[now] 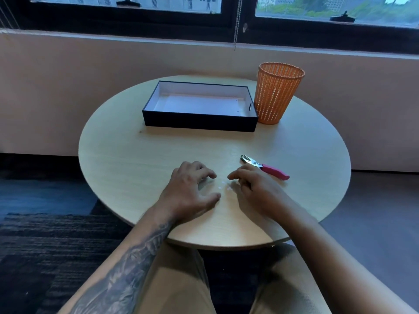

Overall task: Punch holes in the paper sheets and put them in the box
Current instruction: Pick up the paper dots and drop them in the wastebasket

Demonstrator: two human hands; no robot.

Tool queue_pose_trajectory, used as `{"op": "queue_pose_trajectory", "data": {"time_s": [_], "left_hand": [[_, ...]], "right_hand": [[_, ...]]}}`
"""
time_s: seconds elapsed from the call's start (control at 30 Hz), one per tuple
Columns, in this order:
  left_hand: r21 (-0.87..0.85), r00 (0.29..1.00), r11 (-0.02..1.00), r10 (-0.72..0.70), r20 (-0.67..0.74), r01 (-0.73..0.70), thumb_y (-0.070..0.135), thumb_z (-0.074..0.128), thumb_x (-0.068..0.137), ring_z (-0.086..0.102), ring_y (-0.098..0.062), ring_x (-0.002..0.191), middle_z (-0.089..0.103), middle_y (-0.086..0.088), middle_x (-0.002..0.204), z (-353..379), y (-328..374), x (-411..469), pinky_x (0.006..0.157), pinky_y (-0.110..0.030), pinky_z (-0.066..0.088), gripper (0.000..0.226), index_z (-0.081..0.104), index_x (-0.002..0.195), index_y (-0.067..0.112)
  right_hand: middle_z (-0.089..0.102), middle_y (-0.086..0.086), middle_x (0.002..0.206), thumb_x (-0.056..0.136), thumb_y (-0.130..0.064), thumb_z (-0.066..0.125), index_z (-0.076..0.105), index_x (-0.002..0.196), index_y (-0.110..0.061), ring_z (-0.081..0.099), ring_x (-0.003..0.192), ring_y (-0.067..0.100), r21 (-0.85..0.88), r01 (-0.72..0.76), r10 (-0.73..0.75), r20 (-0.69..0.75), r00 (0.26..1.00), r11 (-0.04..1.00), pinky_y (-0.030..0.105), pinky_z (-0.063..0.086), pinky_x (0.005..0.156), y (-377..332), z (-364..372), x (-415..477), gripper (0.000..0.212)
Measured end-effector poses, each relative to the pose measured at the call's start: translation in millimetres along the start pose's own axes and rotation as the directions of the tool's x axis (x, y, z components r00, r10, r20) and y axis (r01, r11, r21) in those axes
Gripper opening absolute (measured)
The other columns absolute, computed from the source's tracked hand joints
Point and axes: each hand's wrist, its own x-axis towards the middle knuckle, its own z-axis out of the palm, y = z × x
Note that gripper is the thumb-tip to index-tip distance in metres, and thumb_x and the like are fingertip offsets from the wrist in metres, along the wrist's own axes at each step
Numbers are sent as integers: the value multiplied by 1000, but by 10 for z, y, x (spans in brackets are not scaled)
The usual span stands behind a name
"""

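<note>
Two hands rest on the round wooden table, both on the near side of the box and well apart from it.

The box is black outside, white inside and lidless, and sits at the far part of the tabletop. White paper lies flat on the bottom of the box, with two small dark holes near its right edge. Sheet count: cannot tell.

An orange mesh basket stands upright just beside the box's right end; whether they touch is unclear.

The pink-handled hole punch lies flat, nearer than the box's right front corner. Its metal head is turned toward the box and its handles trail off to the right.

The left hand is in line with the box's middle. Its fingers are arched and spread with the tips down on the wood, and nothing is in its grasp.

The right hand is just beside the punch; contact is uncertain. Its forefinger reaches leftward and the other fingers are curled under. Whether they pinch anything cannot be told.

A few tiny white paper bits lie between the two hands.
</note>
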Motion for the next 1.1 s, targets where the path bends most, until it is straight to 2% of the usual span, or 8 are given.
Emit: {"op": "queue_pose_trajectory", "data": {"time_s": [0.1,0.2,0.27,0.4,0.57,0.73,0.9,1.1], "left_hand": [[59,1000,998,-27,-16,28,69,60,74,41,-7,108,51,18,109,32,15,39,95,-30,35,51,62,113,36],[128,994,989,-69,-85,80,72,58,75,44,-12,102,53,14,101,105,85,134,91,-33,37,47,62,101,33],[138,991,985,-84,-105,98,73,58,76,44,-12,99,54,13,98,148,117,182,88,-33,37,45,60,95,33],[-2,987,995,-101,-121,102,62,64,82,46,-9,96,57,16,94,148,79,174,86,-31,35,31,64,93,33],[-151,975,982,-137,-176,110,35,65,88,50,-6,92,60,18,88,117,76,117,88,-35,42,5,64,84,32],[-34,993,997,-70,-91,67,40,68,85,49,-12,94,59,15,90,147,56,142,90,-36,38,7,66,86,33],[-99,984,992,-97,-151,83,33,68,88,50,-11,93,59,16,91,147,51,155,90,-35,40,3,65,88,31],[-229,973,969,-137,-184,93,34,64,91,53,-9,95,61,15,91,139,20,158,85,-40,49,3,65,89,32]], "right_hand": [[62,-9,113,96,-18,62,75,107,-19,55,96,6,-52,14,-17,-40,999,999,9,36,73,12,25,-42,17],[64,-7,107,94,-19,65,78,100,-20,56,102,12,-76,56,-62,-68,996,996,14,37,81,19,114,-55,14],[64,-8,106,93,-17,66,79,98,-21,55,102,9,-14,44,-45,-88,995,999,9,36,83,18,125,-69,15],[65,-12,110,93,-10,63,76,99,-18,60,104,4,146,-23,45,-146,988,989,20,48,90,64,77,-126,16],[63,-13,107,87,-3,60,74,86,-22,57,106,4,88,50,-37,-143,989,995,22,47,89,124,125,-173,24],[62,-15,117,91,-22,54,78,99,-36,51,112,11,-28,104,-106,-78,991,994,30,42,93,66,181,-99,29],[65,-11,111,87,-7,53,76,104,-21,58,108,6,133,89,-66,-165,984,987,31,49,93,75,192,-69,32],[62,-12,121,91,-18,58,72,113,-28,54,114,9,-42,133,-137,-115,984,990,32,46,97,13,216,-77,28]]}}
